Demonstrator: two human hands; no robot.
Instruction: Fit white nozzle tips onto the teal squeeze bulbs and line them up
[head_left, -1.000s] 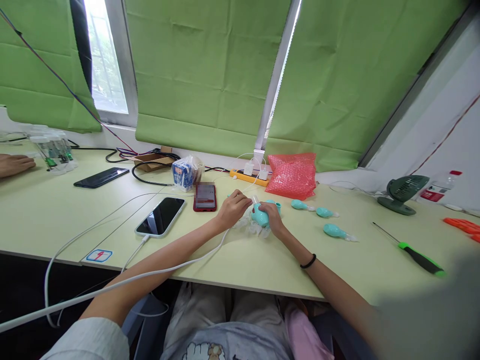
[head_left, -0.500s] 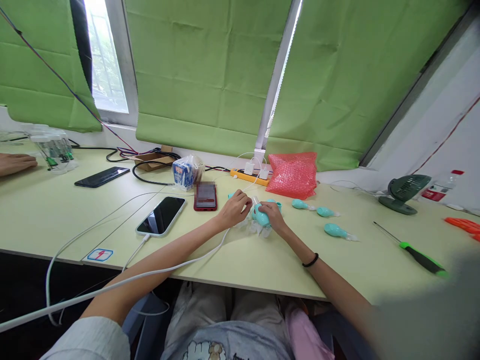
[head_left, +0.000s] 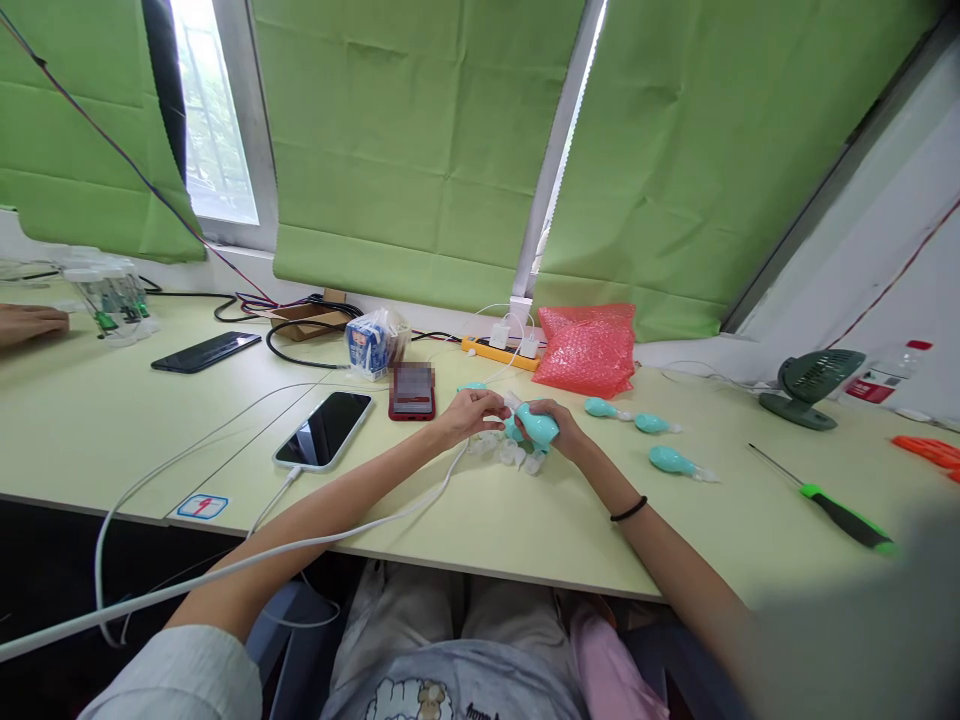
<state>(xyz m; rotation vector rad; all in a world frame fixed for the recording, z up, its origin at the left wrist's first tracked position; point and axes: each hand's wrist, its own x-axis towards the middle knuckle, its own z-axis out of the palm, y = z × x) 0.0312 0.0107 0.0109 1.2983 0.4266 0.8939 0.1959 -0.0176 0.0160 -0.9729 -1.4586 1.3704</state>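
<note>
My right hand [head_left: 564, 430] is wrapped round a teal rubber bulb [head_left: 537, 424], held just above the desk [head_left: 465, 510]. My left hand [head_left: 466, 413] pinches at the clear tip on the bulb's left end; what its fingers grip is too small to name. Several small clear plastic tips [head_left: 510, 453] lie on the desk under both hands. Three more teal bulbs with clear tips lie to the right, two of them [head_left: 600, 407] [head_left: 649, 423] farther back and one [head_left: 670, 460] nearer.
A white-cased phone [head_left: 324, 429] on a white cable, a red phone [head_left: 411, 391] and a black phone [head_left: 205, 351] lie left. A pink bubble-wrap bag [head_left: 586, 350], yellow power strip [head_left: 501, 352], green fan [head_left: 808, 386] and green-handled screwdriver [head_left: 832, 511] lie right. Another person's hand [head_left: 30, 323] rests far left.
My right hand has lifted and turned the teal bulb so it lies across, and my left hand has closed in on its tip. The view has shifted slightly.
</note>
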